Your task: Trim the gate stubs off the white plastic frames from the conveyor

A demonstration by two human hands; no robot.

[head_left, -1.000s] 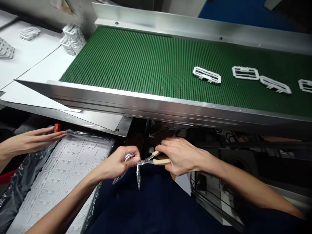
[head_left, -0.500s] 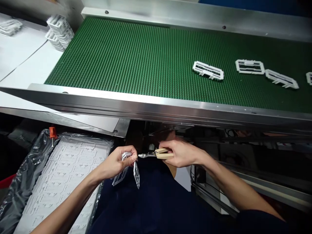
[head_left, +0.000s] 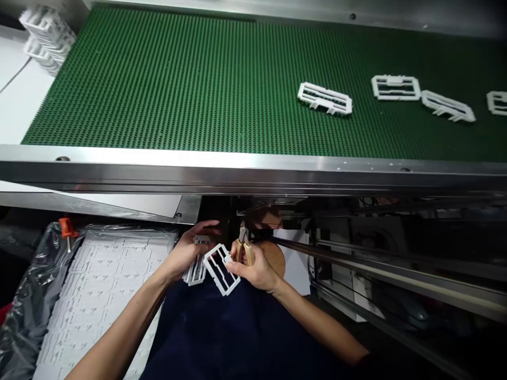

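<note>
My left hand (head_left: 182,258) holds a few white plastic frames (head_left: 194,274) below its palm, with some fingers stretched out above them. My right hand (head_left: 259,270) is closed around cutting pliers (head_left: 244,247) with beige handles, their jaws pointing up and away from me. Its thumb also pinches the edge of one more white plastic frame (head_left: 217,274), which hangs tilted between both hands. That frame has long slots and overlaps the view of the others. Both hands are above my dark-clothed lap, in front of the conveyor.
Several white frames (head_left: 325,99) lie on the green conveyor belt (head_left: 178,84), edged by a metal rail (head_left: 237,171). Stacked frames (head_left: 47,37) stand at upper left. A plastic-lined box (head_left: 51,274) of white parts (head_left: 95,295) sits left, an orange-handled tool (head_left: 68,229) at its corner.
The pliers have turned from pointing left at the left hand to pointing upward. One frame has passed into my right hand's pinch. My left fingers have opened out. The view has shifted right.
</note>
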